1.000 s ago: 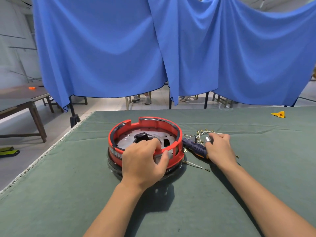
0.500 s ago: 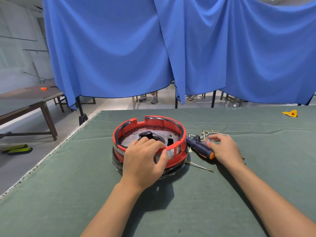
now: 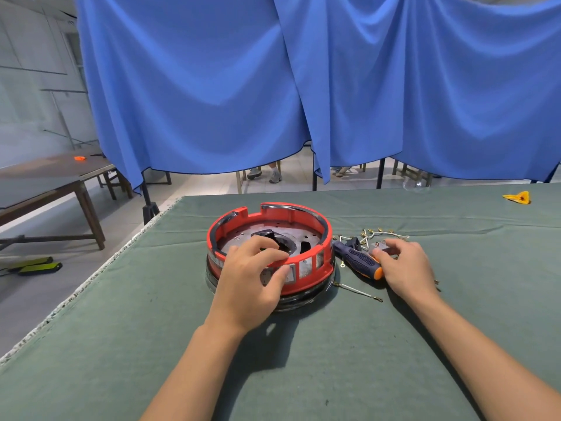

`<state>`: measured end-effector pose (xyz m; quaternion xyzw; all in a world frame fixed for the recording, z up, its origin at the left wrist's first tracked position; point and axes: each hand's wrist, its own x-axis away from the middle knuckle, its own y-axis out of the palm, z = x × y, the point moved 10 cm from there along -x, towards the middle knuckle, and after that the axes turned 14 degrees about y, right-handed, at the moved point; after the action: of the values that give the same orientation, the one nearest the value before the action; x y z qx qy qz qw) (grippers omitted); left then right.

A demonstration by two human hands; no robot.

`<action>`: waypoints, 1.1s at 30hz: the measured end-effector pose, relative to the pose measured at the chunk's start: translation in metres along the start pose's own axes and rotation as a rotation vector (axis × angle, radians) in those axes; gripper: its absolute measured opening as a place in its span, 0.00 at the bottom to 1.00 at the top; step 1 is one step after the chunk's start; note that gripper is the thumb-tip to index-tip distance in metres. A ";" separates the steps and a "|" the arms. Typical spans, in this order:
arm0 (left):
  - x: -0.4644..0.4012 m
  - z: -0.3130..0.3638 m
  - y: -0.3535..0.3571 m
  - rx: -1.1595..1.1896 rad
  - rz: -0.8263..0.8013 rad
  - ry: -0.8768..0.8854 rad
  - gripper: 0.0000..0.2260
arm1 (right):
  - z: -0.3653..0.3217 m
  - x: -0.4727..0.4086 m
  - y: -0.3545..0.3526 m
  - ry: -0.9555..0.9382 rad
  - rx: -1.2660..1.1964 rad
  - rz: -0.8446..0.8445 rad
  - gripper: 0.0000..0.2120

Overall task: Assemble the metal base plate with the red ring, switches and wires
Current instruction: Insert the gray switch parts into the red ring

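Centre frame, on green cloth: round red plastic ring (image 3: 268,235) seated over silver metal base plate (image 3: 267,238). Left hand (image 3: 249,284) gripping ring's near wall. Right hand (image 3: 406,268) pinching small grey switch (image 3: 381,246) beside blue-orange screwdriver (image 3: 358,260). Risk: loose pinch dropping switch among tangled wires (image 3: 376,233).

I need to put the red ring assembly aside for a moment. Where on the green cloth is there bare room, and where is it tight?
Bare cloth lies left of the red ring out to the table edge, and between the two forearms. The far right, before the yellow scrap, is open too. It is tight right of the ring: screwdriver, wires and right hand.
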<state>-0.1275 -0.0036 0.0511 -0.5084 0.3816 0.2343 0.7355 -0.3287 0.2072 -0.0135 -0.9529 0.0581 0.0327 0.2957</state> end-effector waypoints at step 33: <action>-0.003 0.015 0.028 -0.375 -0.130 -0.167 0.14 | -0.040 0.098 0.044 0.530 -1.180 -1.019 0.18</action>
<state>-0.1449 0.0206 0.0406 -0.6388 0.2354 0.2947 0.6706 -0.2360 0.1394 -0.0151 -0.8372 -0.3406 -0.3065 -0.2985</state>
